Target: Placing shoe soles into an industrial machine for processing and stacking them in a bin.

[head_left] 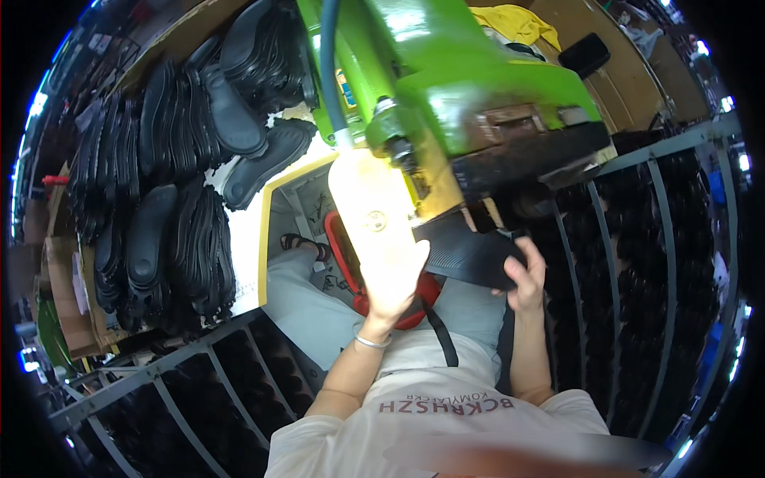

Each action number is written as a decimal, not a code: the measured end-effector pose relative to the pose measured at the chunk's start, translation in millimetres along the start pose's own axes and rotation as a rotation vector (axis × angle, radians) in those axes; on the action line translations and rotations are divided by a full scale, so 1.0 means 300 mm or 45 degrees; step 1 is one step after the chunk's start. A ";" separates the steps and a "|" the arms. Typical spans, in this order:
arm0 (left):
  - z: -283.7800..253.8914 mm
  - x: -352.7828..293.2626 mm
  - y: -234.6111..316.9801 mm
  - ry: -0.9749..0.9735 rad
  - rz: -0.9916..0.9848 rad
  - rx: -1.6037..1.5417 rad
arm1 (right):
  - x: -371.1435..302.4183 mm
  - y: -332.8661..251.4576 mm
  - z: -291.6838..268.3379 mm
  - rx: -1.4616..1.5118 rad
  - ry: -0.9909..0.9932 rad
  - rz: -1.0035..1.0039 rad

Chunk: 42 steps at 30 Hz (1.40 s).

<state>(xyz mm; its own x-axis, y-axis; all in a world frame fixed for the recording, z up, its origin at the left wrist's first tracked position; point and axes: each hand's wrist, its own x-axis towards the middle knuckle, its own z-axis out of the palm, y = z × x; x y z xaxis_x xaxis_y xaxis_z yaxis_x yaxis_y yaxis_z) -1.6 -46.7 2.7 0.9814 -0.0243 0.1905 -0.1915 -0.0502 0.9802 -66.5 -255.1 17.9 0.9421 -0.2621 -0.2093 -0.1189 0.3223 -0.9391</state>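
Black shoe piece (pixel 470 259), broad and ribbed, meets the right hand (pixel 526 285).

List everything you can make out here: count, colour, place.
Green machine: one, green, upper centre.
Soles: many, black, stacked left.
Ribbed piece: one, black, below machine.
Tube: one, bluish, top centre.
Cloth: one, yellow, upper right.
Flat slab: one, black, upper right.
Cardboard: several, brown, left and right.
Racks: two, grey, both sides.
Red item: one, red, between legs.
Shirt: one, white, bottom.
Bracelet: one, silver, left wrist.
Left hand: one, overexposed, centre.
Right hand: one, bare, at ribbed piece.
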 end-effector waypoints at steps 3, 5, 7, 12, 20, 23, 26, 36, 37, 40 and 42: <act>-0.070 0.002 0.046 -0.090 -0.196 -0.199 | 0.110 -0.088 0.071 -0.063 0.030 -0.034; -0.110 -0.014 0.029 -0.092 -0.202 -0.203 | 0.170 -0.112 0.069 -0.072 -0.150 -0.051; -0.136 -0.018 0.033 -0.092 -0.214 -0.209 | 0.211 -0.103 0.093 -0.062 -0.210 -0.089; -0.232 -0.063 0.017 0.145 -0.265 -0.493 | 0.209 -0.086 0.240 -0.110 -0.398 -0.390; -0.142 -0.212 -0.125 -0.183 -0.531 -0.361 | 0.245 -0.001 0.299 -0.391 -0.353 -0.612; -0.005 -0.224 -0.124 -0.302 -0.518 -0.261 | 0.240 0.027 0.299 -0.359 -0.285 -0.465; 0.033 -0.198 -0.136 -0.486 -0.404 -0.063 | 0.218 -0.022 0.304 -0.325 -0.277 -0.490; -0.457 0.320 -0.187 0.121 0.116 1.005 | 0.314 -0.295 -0.224 0.205 0.643 -0.718; -0.491 0.386 -0.176 0.356 0.308 1.503 | 0.359 -0.268 -0.252 0.320 0.622 -0.655; -0.868 0.486 -0.436 0.357 0.373 2.071 | 0.557 -0.141 -0.209 0.860 0.543 -0.445; -0.839 0.524 -0.434 0.303 0.356 1.874 | 0.699 -0.054 -0.261 1.237 0.528 -0.367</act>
<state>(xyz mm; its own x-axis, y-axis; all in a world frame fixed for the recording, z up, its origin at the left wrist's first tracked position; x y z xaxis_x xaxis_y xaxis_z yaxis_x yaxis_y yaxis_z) 181.2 207.2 -81.4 0.8639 -0.0523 0.5009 -0.0685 -0.9976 0.0138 108.3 -386.6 -32.0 0.6941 -0.6703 -0.2627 0.5590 0.7317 -0.3900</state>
